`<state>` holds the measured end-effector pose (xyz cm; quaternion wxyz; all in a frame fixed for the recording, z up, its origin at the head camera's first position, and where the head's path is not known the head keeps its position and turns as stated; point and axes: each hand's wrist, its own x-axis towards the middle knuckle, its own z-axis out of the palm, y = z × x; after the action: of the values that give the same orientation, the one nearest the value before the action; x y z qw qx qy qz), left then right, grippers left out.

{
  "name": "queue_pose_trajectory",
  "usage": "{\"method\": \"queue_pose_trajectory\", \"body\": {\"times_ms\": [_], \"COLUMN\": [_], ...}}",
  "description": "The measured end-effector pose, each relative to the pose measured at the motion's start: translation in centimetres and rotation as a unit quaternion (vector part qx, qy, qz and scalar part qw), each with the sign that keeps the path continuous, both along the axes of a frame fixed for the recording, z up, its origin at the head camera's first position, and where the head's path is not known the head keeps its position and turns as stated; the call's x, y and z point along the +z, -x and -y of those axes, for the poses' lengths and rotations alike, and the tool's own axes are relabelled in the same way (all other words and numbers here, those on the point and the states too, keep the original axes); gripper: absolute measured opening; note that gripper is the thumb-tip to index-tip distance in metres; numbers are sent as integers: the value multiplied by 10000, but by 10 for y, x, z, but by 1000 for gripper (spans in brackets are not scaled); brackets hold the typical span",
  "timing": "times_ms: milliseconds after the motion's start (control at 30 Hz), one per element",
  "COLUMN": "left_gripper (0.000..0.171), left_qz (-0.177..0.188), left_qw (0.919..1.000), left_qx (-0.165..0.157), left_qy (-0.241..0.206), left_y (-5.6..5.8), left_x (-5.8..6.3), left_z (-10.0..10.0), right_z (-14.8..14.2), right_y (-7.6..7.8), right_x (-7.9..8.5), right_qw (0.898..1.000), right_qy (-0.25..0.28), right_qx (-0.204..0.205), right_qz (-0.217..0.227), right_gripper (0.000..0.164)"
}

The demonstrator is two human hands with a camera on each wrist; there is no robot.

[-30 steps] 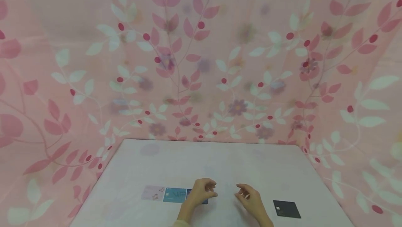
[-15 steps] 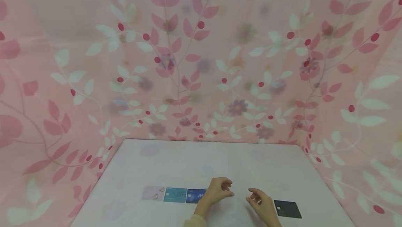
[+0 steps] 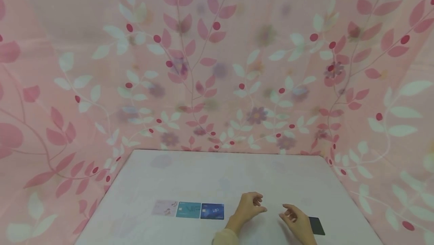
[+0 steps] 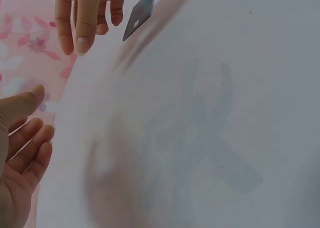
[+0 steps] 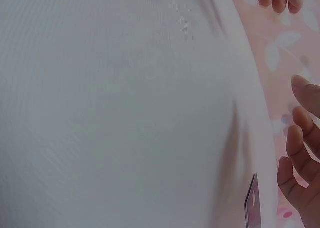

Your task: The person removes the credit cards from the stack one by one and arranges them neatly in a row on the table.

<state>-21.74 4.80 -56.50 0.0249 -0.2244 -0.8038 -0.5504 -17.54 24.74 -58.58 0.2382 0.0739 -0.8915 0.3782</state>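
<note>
My left hand (image 3: 248, 208) hovers over the white table, right of the row of cards, its fingers loosely bent around nothing. Facing it across a gap, my right hand (image 3: 298, 223) also holds nothing, thumb and fingers apart. A black card (image 3: 317, 226) lies just beyond the right hand, which hides its left part in the head view; its chip shows on the dark card (image 4: 139, 17) in the left wrist view. To the left lie a blue card (image 3: 212, 211) marked VIP, a teal card (image 3: 188, 210) and a pale pink floral card (image 3: 165, 207), side by side.
The white table (image 3: 223, 173) has a straight back edge and slanting sides. Pink curtains (image 3: 217, 68) with leaves and flowers surround it at the back and both sides.
Both hands have moved right, the left one farther, uncovering the blue card. The right hand now covers part of the black card. The cards look unmoved.
</note>
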Motion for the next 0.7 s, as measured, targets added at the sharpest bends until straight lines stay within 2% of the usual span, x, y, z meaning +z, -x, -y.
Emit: {"method": "queue_pose_trajectory", "body": {"times_ms": [100, 233, 367, 533, 700], "left_gripper": [36, 36, 36, 37, 37], "left_qz": [-13, -32, -184, -296, -341], "left_qw": [10000, 9999, 9995, 9981, 9937], "left_qx": [28, 46, 2, 21, -48], "left_qy": [29, 127, 253, 547, 1066], "left_y": [0, -3, -6, -9, -12], "left_x": [-4, -7, -9, -11, -12], "left_z": [-7, -17, -26, -37, -50], "right_z": [-8, -16, -21, -32, -55], "right_y": [0, -2, -3, -4, -4], "right_x": [0, 2, 4, 1, -2], "right_qw": [9998, 9970, 9890, 9766, 9662], "right_qy": [-151, -176, -131, -234, -575], "right_qx": [-128, -310, -371, -433, -403], "right_qz": [94, 689, 1429, 2092, 2482], "right_gripper": [30, 30, 33, 36, 47]}}
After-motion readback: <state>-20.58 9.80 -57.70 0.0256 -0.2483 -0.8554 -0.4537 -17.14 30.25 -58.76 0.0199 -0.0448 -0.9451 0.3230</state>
